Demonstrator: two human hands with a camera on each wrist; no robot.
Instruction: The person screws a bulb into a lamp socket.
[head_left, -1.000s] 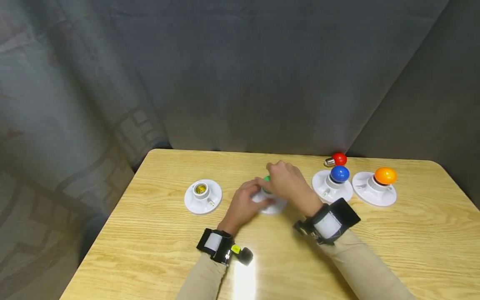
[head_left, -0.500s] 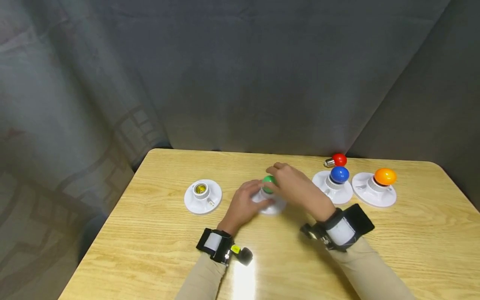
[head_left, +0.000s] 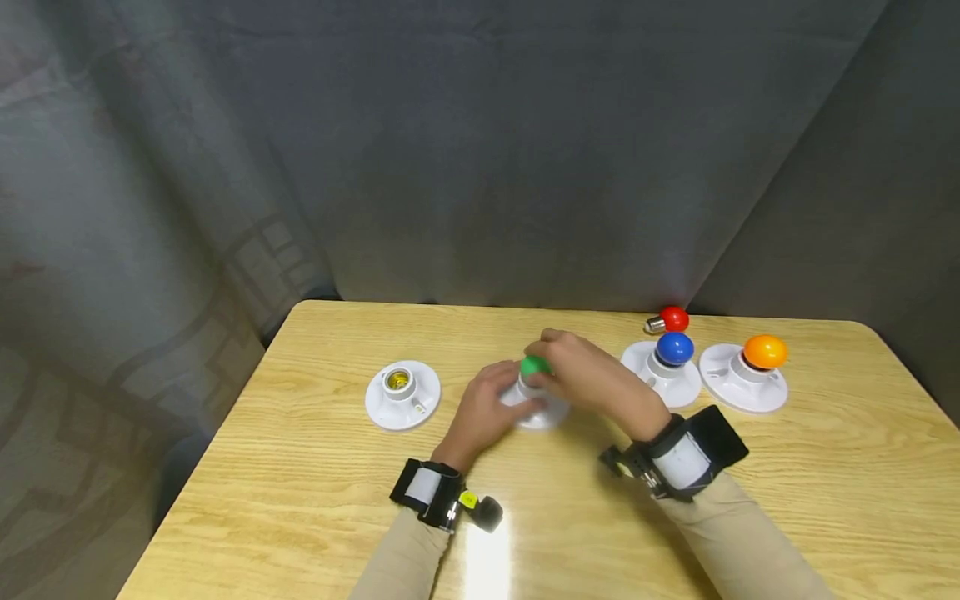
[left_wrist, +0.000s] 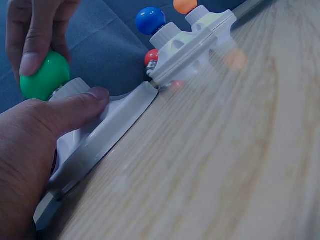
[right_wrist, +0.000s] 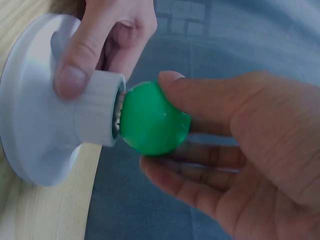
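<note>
My right hand [head_left: 588, 373] pinches a green light bulb [right_wrist: 155, 119] between thumb and fingertips. The bulb's base sits in the collar of a white round lamp holder [right_wrist: 37, 107], with a little metal thread showing at the mouth. My left hand [head_left: 482, 414] grips this lamp holder, its thumb [left_wrist: 80, 109] lying against the collar and its fingers on the far side. In the head view both hands cover part of the holder, which stands on the wooden table [head_left: 322, 517].
Left of my hands stands a bulbless lamp holder [head_left: 403, 396]. To the right, a blue bulb [head_left: 675, 348] and an orange bulb [head_left: 766, 352] sit in white holders. A red bulb [head_left: 674, 319] lies loose behind them, near the grey curtain [head_left: 480, 167].
My right wrist has swung slightly right and down, and its fingers have shifted around the green bulb. My left hand has kept its grip on the lamp holder.
</note>
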